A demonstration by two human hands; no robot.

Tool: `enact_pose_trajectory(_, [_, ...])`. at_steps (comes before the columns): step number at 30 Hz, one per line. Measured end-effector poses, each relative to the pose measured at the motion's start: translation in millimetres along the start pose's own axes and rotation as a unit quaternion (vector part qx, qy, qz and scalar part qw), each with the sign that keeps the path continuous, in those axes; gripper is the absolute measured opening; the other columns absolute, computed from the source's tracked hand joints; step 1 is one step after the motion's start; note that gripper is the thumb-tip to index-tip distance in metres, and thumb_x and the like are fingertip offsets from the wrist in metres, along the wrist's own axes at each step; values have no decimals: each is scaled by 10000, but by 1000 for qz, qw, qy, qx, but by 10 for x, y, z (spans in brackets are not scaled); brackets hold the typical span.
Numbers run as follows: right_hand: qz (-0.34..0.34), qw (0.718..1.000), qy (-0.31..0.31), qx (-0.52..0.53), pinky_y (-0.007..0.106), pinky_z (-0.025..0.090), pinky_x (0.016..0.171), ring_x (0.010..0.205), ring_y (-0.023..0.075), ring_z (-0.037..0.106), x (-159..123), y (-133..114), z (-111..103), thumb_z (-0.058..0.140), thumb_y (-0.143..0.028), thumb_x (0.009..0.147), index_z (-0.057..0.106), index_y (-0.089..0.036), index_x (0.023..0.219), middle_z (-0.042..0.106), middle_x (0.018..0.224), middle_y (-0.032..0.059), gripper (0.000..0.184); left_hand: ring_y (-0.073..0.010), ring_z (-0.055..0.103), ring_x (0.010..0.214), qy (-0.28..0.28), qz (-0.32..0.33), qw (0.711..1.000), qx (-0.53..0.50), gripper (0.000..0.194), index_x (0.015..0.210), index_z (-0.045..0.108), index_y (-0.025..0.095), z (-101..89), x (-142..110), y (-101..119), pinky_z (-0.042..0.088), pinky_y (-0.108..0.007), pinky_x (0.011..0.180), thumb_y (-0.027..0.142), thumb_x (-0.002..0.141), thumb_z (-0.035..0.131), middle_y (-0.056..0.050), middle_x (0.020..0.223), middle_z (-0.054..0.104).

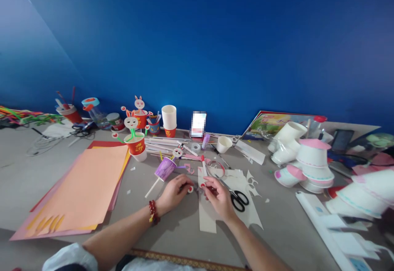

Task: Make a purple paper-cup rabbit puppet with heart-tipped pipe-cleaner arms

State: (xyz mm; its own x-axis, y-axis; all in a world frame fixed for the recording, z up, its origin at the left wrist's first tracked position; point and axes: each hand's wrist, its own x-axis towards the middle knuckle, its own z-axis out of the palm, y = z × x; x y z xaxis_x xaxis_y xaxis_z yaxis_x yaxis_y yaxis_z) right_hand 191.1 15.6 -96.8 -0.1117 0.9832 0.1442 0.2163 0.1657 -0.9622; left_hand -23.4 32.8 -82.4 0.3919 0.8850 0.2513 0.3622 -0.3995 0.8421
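Between thumb and fingers, my left hand (176, 193) pinches a small round paper cutout (191, 189), white with a red mark. A similar red-and-white paper cutout (202, 185) is pinched in my right hand (219, 197). Just beyond my left hand lies a purple paper cup (165, 168) on its side, with a white stick, a rabbit-face cutout (177, 152) and pipe-cleaner arms. Under my right hand are white paper sheets (207, 222). Black-handled scissors (239, 201) lie right beside my right wrist. A red-capped marker (203, 162) rests above my right fingers.
Coloured paper sheets (83, 185) are stacked at left. Two finished rabbit cups, one a red cup (135, 146), stand behind them. A glue stick (206, 141), tape roll (195, 147) and white cup (224, 144) sit at the back. White cup models (314, 160) and a power strip (321, 226) occupy the right.
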Motion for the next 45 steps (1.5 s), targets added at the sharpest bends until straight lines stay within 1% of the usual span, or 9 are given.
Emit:
enact_pose_trajectory(2, [-6, 1000, -8, -25, 254, 556, 540, 593, 159, 639, 6, 7, -6, 604, -413, 914, 635, -221, 1137, 722, 871, 68, 295, -171, 605, 825, -6, 10, 1000, 12, 192, 944, 663, 184, 2, -3, 11, 470, -265, 747, 145, 915, 477, -53, 888, 656])
enact_pose_trajectory(6, [1, 999, -14, -51, 276, 561, 557, 635, 192, 666, 15, 1, -20, 589, -454, 920, 687, -221, 1031, 743, 874, 87, 276, -175, 610, 825, -22, 19, 999, 20, 221, 958, 677, 189, 15, -10, 25, 478, -272, 743, 152, 934, 460, -63, 902, 656])
enact_pose_trajectory(12, [53, 999, 0, 1, 275, 569, 560, 658, 202, 690, 31, -53, -19, 597, -541, 894, 639, -223, 957, 746, 831, 70, 327, -182, 618, 859, 7, -7, 1000, -7, 191, 1001, 665, 184, 9, -2, 5, 496, -288, 780, 171, 943, 484, -69, 939, 657])
enact_pose_trajectory(25, [84, 996, -9, 29, 246, 561, 559, 682, 179, 692, 15, -66, -36, 603, -534, 894, 583, -217, 905, 746, 848, 62, 318, -181, 628, 887, -21, -2, 1000, -1, 260, 1032, 671, 185, 2, -45, 18, 500, -295, 809, 109, 928, 445, -71, 971, 687])
enact_pose_trajectory(29, [80, 996, -19, 19, 248, 565, 570, 737, 192, 700, 11, -101, -69, 591, -521, 907, 603, -218, 922, 743, 891, 71, 304, -184, 618, 887, -28, 20, 999, 20, 283, 1022, 668, 194, 13, -61, 6, 495, -298, 803, 84, 916, 429, -71, 958, 688])
enact_pose_trajectory(34, [53, 997, -46, -20, 284, 583, 669, 742, 176, 675, 30, -181, -127, 561, -468, 937, 649, -218, 966, 726, 1038, 86, 267, -189, 616, 866, -57, 59, 995, 64, 286, 980, 667, 193, 19, -60, 18, 485, -309, 799, 70, 910, 418, -65, 896, 690])
enact_pose_trajectory(37, [56, 996, -65, -12, 274, 579, 667, 800, 187, 677, 35, -256, -140, 574, -459, 925, 644, -218, 904, 714, 1061, 83, 252, -204, 635, 925, -76, 77, 990, 87, 299, 1045, 668, 200, 25, -65, 26, 490, -333, 840, 84, 919, 422, -81, 978, 702])
enact_pose_trajectory(40, [54, 995, -85, 8, 261, 569, 646, 820, 197, 663, 45, -325, -150, 620, -458, 887, 649, -212, 842, 697, 957, 64, 252, -213, 638, 996, -92, 93, 986, 99, 324, 1090, 668, 209, 41, -75, 27, 495, -344, 882, 88, 927, 416, -94, 1073, 695])
enact_pose_trajectory(45, [108, 987, -78, 87, 255, 532, 575, 578, 136, 603, 82, -380, -147, 694, -460, 821, 622, -200, 818, 633, 720, -4, 270, -215, 633, 1001, -102, 105, 984, 101, 326, 1090, 669, 206, 55, -75, 47, 502, -351, 896, 87, 937, 406, -93, 1075, 695])
